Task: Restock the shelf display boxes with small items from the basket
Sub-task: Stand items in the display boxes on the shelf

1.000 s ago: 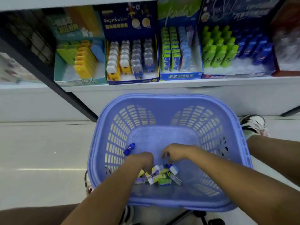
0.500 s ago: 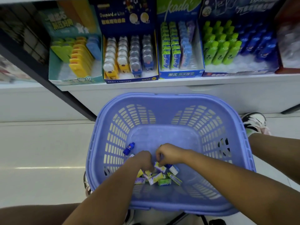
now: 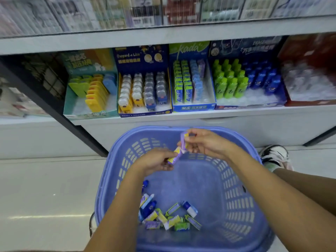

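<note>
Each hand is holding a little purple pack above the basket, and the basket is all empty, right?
Not quite: the basket isn't empty. The head view shows a pile of small packs on its bottom. The rest is right: the left hand holds one purple pack and the right hand another, above it.

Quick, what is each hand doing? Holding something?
Left hand: holding a purple and yellow packet.
Right hand: holding a purple packet.
</note>
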Demonstrator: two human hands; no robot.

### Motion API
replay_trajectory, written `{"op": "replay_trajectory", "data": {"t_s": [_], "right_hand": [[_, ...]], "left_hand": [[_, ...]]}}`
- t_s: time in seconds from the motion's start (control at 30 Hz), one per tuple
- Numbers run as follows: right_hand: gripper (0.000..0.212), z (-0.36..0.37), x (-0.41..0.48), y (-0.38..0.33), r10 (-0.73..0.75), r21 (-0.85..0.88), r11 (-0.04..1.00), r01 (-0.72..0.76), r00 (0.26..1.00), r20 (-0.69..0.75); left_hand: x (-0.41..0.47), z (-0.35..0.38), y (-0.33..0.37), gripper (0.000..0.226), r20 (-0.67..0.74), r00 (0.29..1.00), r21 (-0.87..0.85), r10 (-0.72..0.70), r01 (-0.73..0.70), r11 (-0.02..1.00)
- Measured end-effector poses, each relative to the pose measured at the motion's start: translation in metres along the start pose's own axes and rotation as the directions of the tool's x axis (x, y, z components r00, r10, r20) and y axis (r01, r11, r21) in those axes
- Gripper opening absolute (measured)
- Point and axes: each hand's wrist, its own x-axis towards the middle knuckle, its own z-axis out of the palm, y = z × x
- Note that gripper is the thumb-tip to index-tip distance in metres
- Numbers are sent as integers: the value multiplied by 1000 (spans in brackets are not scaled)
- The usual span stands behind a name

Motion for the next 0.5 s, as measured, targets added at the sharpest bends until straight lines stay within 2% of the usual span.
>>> {"op": "replay_trajectory", "data": {"t_s": [0.07, 0.2, 0.27, 0.37, 0.43, 0.5], "right_hand": [[9, -4, -6, -27, -123, -31, 992, 121, 985, -117], [17, -14, -16, -78, -315, -120, 949, 292, 892, -325], [21, -22, -21, -98, -386, -350, 902, 254, 838, -385], [21, -36, -23, -120, -524, -677, 727, 116, 731, -437], [21, -41, -21, -131, -641, -816, 575, 50, 648, -412], [24, -44, -14, -144, -730, -863, 503, 44, 557, -396]], "left_hand": [[-10, 2, 26, 16, 3, 997, -93, 82, -81, 992], [-25, 12, 67, 33, 8, 974, -238, 225, -217, 947], [-31, 17, 79, 37, -8, 957, -231, 288, -282, 931], [-35, 21, 89, 35, -50, 926, -135, 373, -376, 917], [-35, 23, 92, 32, -78, 911, -93, 405, -411, 907], [-33, 26, 93, 33, -111, 897, -90, 428, -438, 895]]}}
